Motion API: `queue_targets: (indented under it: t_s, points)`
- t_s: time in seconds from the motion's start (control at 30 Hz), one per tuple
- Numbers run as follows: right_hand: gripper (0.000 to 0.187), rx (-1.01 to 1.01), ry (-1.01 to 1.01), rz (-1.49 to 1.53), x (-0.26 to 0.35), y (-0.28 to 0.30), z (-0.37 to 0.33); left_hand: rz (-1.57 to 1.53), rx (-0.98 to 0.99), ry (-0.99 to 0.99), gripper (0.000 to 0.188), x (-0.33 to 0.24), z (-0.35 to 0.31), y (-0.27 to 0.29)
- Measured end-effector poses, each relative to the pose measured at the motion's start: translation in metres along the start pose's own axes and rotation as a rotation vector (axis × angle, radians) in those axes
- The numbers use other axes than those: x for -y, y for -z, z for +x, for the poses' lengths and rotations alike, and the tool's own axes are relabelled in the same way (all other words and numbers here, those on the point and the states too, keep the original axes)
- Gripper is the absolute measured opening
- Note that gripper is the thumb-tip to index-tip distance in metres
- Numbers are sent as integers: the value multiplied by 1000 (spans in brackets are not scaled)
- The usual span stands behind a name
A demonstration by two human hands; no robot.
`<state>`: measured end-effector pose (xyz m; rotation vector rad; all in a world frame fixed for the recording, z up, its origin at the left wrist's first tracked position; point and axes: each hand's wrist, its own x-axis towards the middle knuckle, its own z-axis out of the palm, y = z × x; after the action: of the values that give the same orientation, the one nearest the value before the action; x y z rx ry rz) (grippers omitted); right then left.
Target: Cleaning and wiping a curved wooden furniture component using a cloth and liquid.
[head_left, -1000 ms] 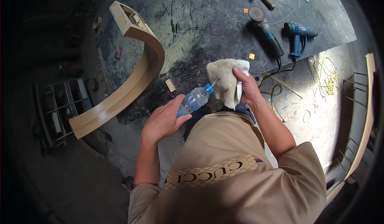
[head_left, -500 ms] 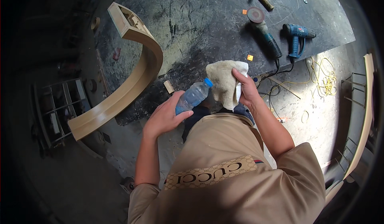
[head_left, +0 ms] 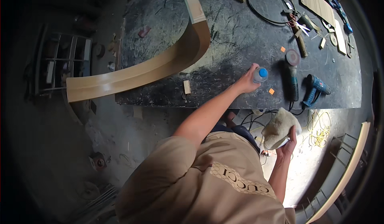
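Observation:
My left hand (head_left: 249, 81) is closed around a clear plastic bottle (head_left: 260, 79) with a blue cap, over the near part of the dark workbench (head_left: 236, 36). The bottle looks upright; whether its base touches the bench I cannot tell. In my right hand (head_left: 289, 143) is a pale, fuzzy cloth (head_left: 280, 128), held off the bench's near edge. An angle grinder (head_left: 293, 76) and a blue heat gun (head_left: 316, 89) lie right of the bottle. A curved wooden piece (head_left: 148, 70) spans the bench's left side, one end reaching past the edge.
A small wood block (head_left: 187, 87) lies near the front edge. Farther back are a hammer (head_left: 299, 40), scissors (head_left: 301, 25) and a black cable (head_left: 256, 12). Yellow cord (head_left: 320, 134) is coiled on the floor at right, beside a rack with a long wooden strip (head_left: 348, 172). A metal frame (head_left: 66, 64) stands left.
My left hand has carried the bottle forward and right, from in front of my body to over the bench. My right hand has moved right and nearer with the cloth. The view has shifted.

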<state>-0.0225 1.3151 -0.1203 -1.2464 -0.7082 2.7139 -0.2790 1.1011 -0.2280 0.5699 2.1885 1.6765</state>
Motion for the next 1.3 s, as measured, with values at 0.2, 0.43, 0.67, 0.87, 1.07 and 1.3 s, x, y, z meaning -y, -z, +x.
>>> queue_targets:
  t_s: [0.2, 0.43, 0.67, 0.87, 1.07, 1.3]
  points:
    - [60, -130, 61, -79, 18, 31, -31, 25, -110, -2, 74, 41, 29, -39]
    - [58, -214, 76, -197, 18, 13, -25, -3, -152, 34, 81, 43, 39, -47]
    - [56, -18, 2, -250, 14, -28, 0, 72, -137, 150, 109, 36, 9, -24]
    - [56, 340, -227, -182, -17, -42, 41, 21, 139, 198, 79, 3, -130, 52]
    - [62, 579, -546, -355, -131, -123, 83, -73, 21, 827, 33, -86, -345, 207]
    - [60, 806, -649, -469, -274, -275, 60, 229, -942, 581, 28, -186, -529, 397]
